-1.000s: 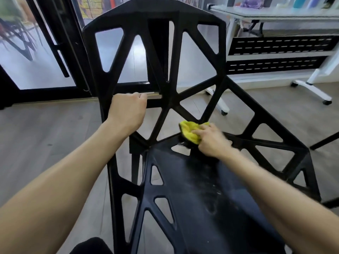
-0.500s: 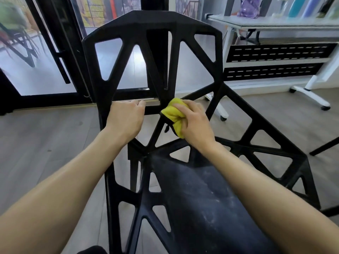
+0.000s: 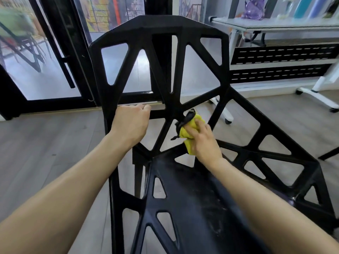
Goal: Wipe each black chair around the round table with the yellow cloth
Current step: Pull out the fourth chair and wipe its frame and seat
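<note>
Chair [image 3: 192, 208] black, triangular cutouts, dusty seat; yellow cloth [image 3: 189, 131] bunched.

Right hand [image 3: 203, 142]: coming back down from the backrest hub it reached half a second ago, now lying between that hub and the rear seat edge where it was a second ago. Cloth [image 3: 189, 133]: travelling with it, bunched, its dark edge now trailing loose at upper left against the chair [image 3: 225, 70] struts.
</note>
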A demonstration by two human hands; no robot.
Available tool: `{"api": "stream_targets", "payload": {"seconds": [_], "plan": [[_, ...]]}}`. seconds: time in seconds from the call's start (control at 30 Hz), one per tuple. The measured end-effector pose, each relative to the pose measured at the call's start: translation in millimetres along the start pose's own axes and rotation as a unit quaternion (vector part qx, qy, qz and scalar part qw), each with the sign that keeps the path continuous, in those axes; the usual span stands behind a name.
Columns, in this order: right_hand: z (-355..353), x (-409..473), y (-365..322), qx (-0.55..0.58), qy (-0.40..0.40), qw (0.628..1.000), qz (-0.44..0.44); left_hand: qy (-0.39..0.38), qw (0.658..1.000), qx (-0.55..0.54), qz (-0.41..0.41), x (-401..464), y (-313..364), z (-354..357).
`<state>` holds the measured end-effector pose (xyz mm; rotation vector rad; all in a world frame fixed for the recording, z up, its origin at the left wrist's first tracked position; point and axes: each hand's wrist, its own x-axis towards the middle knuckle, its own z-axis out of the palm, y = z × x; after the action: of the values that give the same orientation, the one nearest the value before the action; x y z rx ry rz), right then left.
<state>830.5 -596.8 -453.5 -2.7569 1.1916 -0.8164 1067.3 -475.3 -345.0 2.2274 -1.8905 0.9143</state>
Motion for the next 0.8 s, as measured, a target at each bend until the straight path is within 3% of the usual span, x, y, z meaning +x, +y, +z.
{"api": "stream_targets", "payload": {"seconds": [0.1,0.17,0.23,0.3,0.37,0.43,0.57,0.7,0.8], "plan": [[-10,-9,28,-0.001,-0.058,0.996,0.060,-0.007,1.000,0.011,-0.002,10,1,3],[-27,28,12,0.092,0.006,0.989,0.113,-0.018,1.000,0.010,0.008,17,3,4],[-41,59,-13,0.137,0.085,0.982,0.096,-0.018,1.000,0.001,0.013,23,4,5],[-32,57,-31,0.110,0.033,0.991,0.064,-0.023,1.000,-0.015,0.011,25,3,6],[-14,12,-45,0.052,-0.123,0.991,0.014,-0.022,1.000,-0.015,0.013,26,2,7],[-10,-39,-53,0.045,-0.206,0.977,-0.027,-0.018,1.000,-0.014,0.018,27,2,8],[-30,-49,-61,0.122,-0.245,0.957,-0.101,-0.014,0.999,-0.023,0.020,28,1,8],[-1,-31,-83,0.078,-0.193,0.976,-0.065,-0.054,0.996,0.049,0.052,-3,-2,-10],[-4,-44,-96,0.081,-0.186,0.978,-0.052,-0.023,0.998,0.050,-0.021,-62,1,-32]]}}
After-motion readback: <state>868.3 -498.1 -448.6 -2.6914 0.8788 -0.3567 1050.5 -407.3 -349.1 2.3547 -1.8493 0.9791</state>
